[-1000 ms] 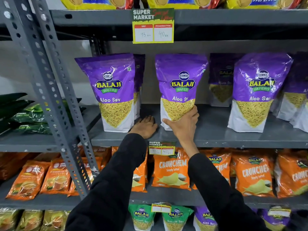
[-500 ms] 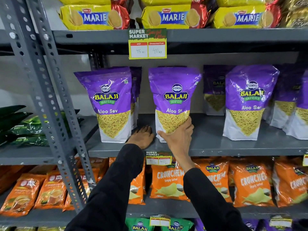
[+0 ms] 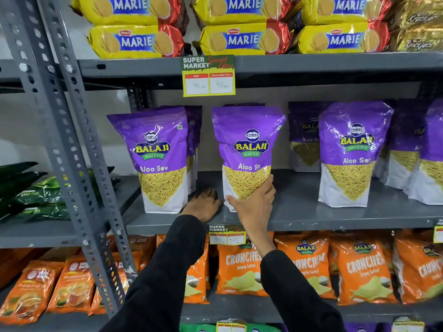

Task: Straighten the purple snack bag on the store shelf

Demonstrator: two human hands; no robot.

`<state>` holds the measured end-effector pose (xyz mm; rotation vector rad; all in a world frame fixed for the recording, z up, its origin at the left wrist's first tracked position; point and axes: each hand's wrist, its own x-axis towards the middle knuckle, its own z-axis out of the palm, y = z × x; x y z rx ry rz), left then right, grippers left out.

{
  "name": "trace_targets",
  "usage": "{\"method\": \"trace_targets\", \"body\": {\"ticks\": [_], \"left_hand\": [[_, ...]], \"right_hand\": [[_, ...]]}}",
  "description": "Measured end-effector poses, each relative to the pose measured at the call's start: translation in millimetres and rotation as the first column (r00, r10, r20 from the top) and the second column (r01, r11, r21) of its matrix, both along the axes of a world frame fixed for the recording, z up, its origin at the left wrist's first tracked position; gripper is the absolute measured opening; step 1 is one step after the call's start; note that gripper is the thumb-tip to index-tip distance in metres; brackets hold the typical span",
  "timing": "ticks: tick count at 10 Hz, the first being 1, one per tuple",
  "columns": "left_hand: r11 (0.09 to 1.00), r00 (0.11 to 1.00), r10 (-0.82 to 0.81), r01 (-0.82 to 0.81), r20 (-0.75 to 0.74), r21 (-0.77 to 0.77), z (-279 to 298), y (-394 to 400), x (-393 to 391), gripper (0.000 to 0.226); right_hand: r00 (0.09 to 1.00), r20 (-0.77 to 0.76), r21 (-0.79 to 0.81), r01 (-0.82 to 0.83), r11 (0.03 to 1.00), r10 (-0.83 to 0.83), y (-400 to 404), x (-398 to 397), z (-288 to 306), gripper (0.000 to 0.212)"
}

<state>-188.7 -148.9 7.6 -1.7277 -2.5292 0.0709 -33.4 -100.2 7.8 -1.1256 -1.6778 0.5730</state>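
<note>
A purple Balaji Aloo Sev snack bag [image 3: 248,149] stands upright in the middle of the grey store shelf [image 3: 299,212]. My right hand [image 3: 254,202] grips its lower front corner, thumb on the left and fingers up the right side. Just left of the bag, my left hand [image 3: 203,204] lies flat on the shelf surface, fingers together, holding nothing. It sits between this bag and another purple bag [image 3: 158,159] to the left.
More purple bags [image 3: 352,152] stand at the right, some behind. Yellow Marie biscuit packs [image 3: 242,39] fill the shelf above; a price tag [image 3: 208,76] hangs from its edge. Orange Crunchem bags [image 3: 242,267] sit below. A perforated grey upright [image 3: 72,144] stands at the left.
The view has tilted upward, so the biscuit shelf now shows. My right hand stays on the bag's lower part and the left hand stays flat on the shelf.
</note>
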Motion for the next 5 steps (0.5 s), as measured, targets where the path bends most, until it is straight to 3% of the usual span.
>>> {"method": "trace_targets", "body": {"ticks": [3,4,5], "left_hand": [[1.0,1.0,-0.019,0.019,0.018,-0.008,-1.6,1.4,-4.7,0.06],[0.999,0.997,0.0,-0.002,0.077,0.035,-1.9,-0.7,-2.0,0.06],[0.979,0.981,0.006,-0.045,0.194,0.197,0.4,-1.5,1.5,0.058]], "right_hand": [[0.999,-0.026,-0.022,-0.025,0.999,0.024,0.3,-1.4,-3.0,0.14],[0.998,-0.049,-0.037,-0.049,0.998,0.048,-3.7,2.7,3.3,0.143],[0.979,-0.164,0.015,-0.118,0.993,0.119,-9.1,12.3,-2.0,0.145]]}}
